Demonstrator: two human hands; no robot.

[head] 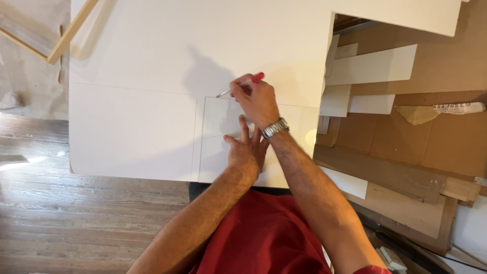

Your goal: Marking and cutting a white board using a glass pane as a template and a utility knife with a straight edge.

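White foam board [152, 61], broad and matte, spread across a work surface and seen from above; faint straight lines across it, one running level from the left edge, another dropping toward the near edge. On top, near the board's front edge, a clear rectangular sheet [215, 147], possibly glass or acrylic, hard to tell from this height, its edges catching a thin outline. Right hand [256, 99] at the sheet's upper edge, fingers pinched shut around a red-capped pen or slim cutting tool [242, 83], silvery tip angled down-left and touching the board just at the sheet's top corner. Metal wristwatch [275, 128] on that wrist. Left hand [246, 149] flat on the clear sheet just below the right, palm down, fingers spread and pressed onto it, holding nothing. Forearms crossed over a red shirt [264, 238] at the bottom of the view. To the right, brown cardboard [446, 137] layered beside the board, with several white offcut strips [373, 65] lying on it and a rolled white tube [459, 107] near the far right. Upper left, a light wooden frame [66, 38] leaning past the board's corner. Lower left, worn grey-brown plank floor [61, 218], streaked with a patch of daylight.
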